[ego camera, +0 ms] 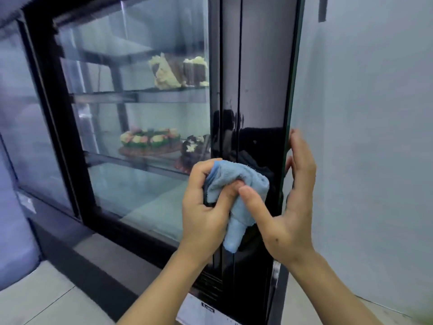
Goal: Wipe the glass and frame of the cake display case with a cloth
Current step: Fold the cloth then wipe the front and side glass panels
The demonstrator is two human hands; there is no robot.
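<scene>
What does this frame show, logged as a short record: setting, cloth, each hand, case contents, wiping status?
setting: cake display case beside a pale wall
cloth: light blue cloth, bunched, in front of the black frame
left hand: left hand gripping the cloth
right hand: right hand open, thumb on the cloth, fingers along the case's right edge
contents: cake slices on upper shelf; decorated round cake on lower shelf
status: cloth at the frame; contact unclear
</scene>
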